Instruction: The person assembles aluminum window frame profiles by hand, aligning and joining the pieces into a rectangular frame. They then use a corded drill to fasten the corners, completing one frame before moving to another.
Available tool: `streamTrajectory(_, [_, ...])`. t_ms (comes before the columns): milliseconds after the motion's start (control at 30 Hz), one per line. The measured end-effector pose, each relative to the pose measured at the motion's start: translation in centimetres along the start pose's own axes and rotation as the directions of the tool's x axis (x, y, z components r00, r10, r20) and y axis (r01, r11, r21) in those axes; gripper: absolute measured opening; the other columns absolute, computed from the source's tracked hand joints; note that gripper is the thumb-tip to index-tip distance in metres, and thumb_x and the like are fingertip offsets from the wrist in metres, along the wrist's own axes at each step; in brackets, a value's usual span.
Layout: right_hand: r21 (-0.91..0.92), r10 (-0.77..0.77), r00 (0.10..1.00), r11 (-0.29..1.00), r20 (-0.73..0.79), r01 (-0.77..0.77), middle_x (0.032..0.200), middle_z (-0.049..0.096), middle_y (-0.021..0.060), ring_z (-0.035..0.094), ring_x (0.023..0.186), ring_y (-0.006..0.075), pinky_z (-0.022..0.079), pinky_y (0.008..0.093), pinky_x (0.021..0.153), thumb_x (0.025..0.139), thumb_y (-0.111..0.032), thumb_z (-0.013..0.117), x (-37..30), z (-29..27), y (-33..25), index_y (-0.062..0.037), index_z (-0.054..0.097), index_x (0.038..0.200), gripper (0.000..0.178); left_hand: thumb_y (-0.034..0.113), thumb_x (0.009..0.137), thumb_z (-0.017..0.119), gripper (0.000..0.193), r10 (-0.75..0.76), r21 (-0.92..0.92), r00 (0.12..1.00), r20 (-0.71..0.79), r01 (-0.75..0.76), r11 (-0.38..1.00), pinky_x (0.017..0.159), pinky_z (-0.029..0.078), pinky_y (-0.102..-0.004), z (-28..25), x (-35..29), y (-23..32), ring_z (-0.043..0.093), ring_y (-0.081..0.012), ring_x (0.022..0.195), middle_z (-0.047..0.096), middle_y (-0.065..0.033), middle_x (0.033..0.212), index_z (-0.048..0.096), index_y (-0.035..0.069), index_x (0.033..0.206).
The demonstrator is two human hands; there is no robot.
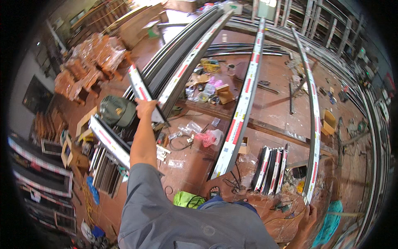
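A: Aluminium, film-wrapped in white with red and yellow patches. Left hand (146, 107) up and out, fingers clamped round the near end of a long profile (195, 52) that runs off toward the far stacks. A shorter length (139, 86) sticks up just beside that hand.

B: And the right hand (307, 216)?

A: Low at the right, fingers closed on the near end of the outermost profile (311, 116). One more long length (244, 99) lies between the two, not held.

B: How far along?

A: Judging by the layout, three long lengths are spread across the red floor (265, 116); cut pieces (271, 168) stand bundled near the person's foot. Whether either held length is settled, cannot tell.

B: Room to move?

A: Tight. Scattered litter (207, 89) sits between the lengths, a dark bag (118, 111) and frames crowd the left, racks line the right. Open floor shows only in strips between profiles.
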State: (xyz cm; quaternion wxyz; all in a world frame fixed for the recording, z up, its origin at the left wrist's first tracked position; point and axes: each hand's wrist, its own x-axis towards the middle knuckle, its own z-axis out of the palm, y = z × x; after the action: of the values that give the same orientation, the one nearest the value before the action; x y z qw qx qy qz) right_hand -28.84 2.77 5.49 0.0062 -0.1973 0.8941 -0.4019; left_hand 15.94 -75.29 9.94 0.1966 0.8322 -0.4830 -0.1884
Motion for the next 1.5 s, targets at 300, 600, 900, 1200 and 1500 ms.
streamTrajectory(300, [-0.08, 0.206, 0.973, 0.973, -0.1, -0.214, 0.127, 0.067, 0.024, 0.065, 0.116, 0.0349, 0.052, 0.0429, 0.099, 0.085, -0.037, 0.083, -1.8, 1.6, -0.1, 0.0035, 0.062, 0.136, 0.069, 0.031, 0.078, 0.082, 0.071, 0.556, -0.105, 0.825, -0.105, -0.565, 0.818, 0.1, 0.051, -0.0479, -0.6, 0.4, -1.2, 0.067, -0.0411, 0.114, 0.069, -0.0251, 0.125, 0.056, -0.001, 0.135])
streamTrajectory(600, [-0.635, 0.123, 0.977, 0.745, -0.173, -0.206, 0.147, 0.055, 0.0205, 0.057, 0.131, 0.0391, 0.044, 0.0562, 0.106, 0.084, -0.066, 0.075, 3.1, 6.2, 3.7, -0.0123, 0.05, 0.153, 0.09, 0.006, 0.075, 0.072, 0.099, 0.879, -0.696, 0.459, 0.129, -0.589, 0.41, 0.119, 0.036, -0.0383, -5.1, -24.2, 0.0, 0.051, -0.0297, 0.139, 0.047, -0.0181, 0.159, 0.031, -0.002, 0.165])
streamTrajectory(900, [-0.589, -0.049, 0.952, 0.795, -0.302, -0.146, 0.12, 0.072, 0.0101, 0.069, 0.107, 0.0319, 0.041, 0.0559, 0.099, 0.093, -0.054, 0.071, 8.2, 3.5, 7.6, -0.0183, 0.066, 0.138, 0.057, 0.012, 0.062, 0.078, 0.105, 0.958, -0.665, 0.022, 0.284, -0.716, 0.214, 0.12, 0.036, -0.0433, -0.1, -39.4, -4.0, 0.053, -0.0367, 0.139, 0.055, -0.0242, 0.148, 0.04, -0.006, 0.158])
streamTrajectory(1200, [0.148, 0.25, 0.797, 0.968, -0.549, -0.201, 0.126, 0.069, 0.0172, 0.067, 0.11, 0.0295, 0.051, 0.0434, 0.086, 0.103, -0.04, 0.067, 10.1, -3.3, 12.9, -0.0052, 0.066, 0.134, 0.047, 0.018, 0.055, 0.087, 0.11, 0.78, -0.618, -0.366, 0.507, -0.785, 0.033, 0.094, 0.054, -0.0498, 7.1, -53.7, -5.1, 0.065, -0.0444, 0.111, 0.064, -0.0256, 0.127, 0.047, 0.002, 0.156])
streamTrajectory(1500, [0.934, 0.536, 0.794, -0.341, 0.287, -0.108, 0.126, 0.071, 0.0105, 0.069, 0.112, 0.0258, 0.055, 0.0442, 0.097, 0.103, -0.04, 0.068, 3.4, 0.2, 11.0, -0.0082, 0.06, 0.133, 0.044, 0.028, 0.054, 0.089, 0.107, 0.614, -0.564, -0.559, 0.557, -0.797, -0.214, 0.089, 0.054, -0.049, 12.2, -57.2, -4.5, 0.065, -0.0413, 0.105, 0.061, -0.0215, 0.129, 0.053, 0.013, 0.154])
